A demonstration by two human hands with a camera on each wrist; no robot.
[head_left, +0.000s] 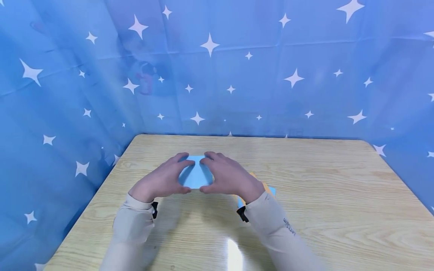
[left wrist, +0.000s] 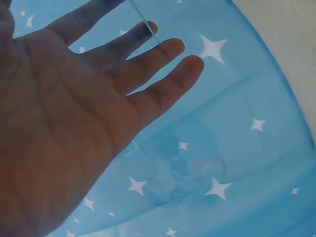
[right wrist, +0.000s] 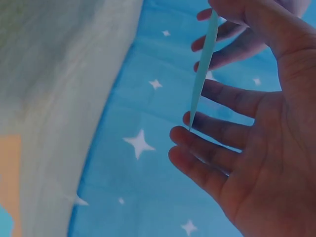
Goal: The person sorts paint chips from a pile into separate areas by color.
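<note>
Holding one thin blue sheet (head_left: 197,173) from both sides

The left hand (head_left: 162,180) and right hand (head_left: 232,175) each grip it, thumb at the near edge, fingertips toward the far one. It's up above the far part of the wooden table (head_left: 339,188), left of centre. I'd worry about buckling if they squeeze too hard, or slipping if a thumb slackens. Orange material (head_left: 266,186) and blue material (head_left: 272,191) lie near the right sleeve (head_left: 281,233), which could nudge them if lowered. Counting: two hands, one held sheet, one table; how many pieces the arm hides, I can't tell.

Blue sheet (head_left: 198,175) part-covered, orange-blue item (head_left: 267,188) part-hidden
</note>
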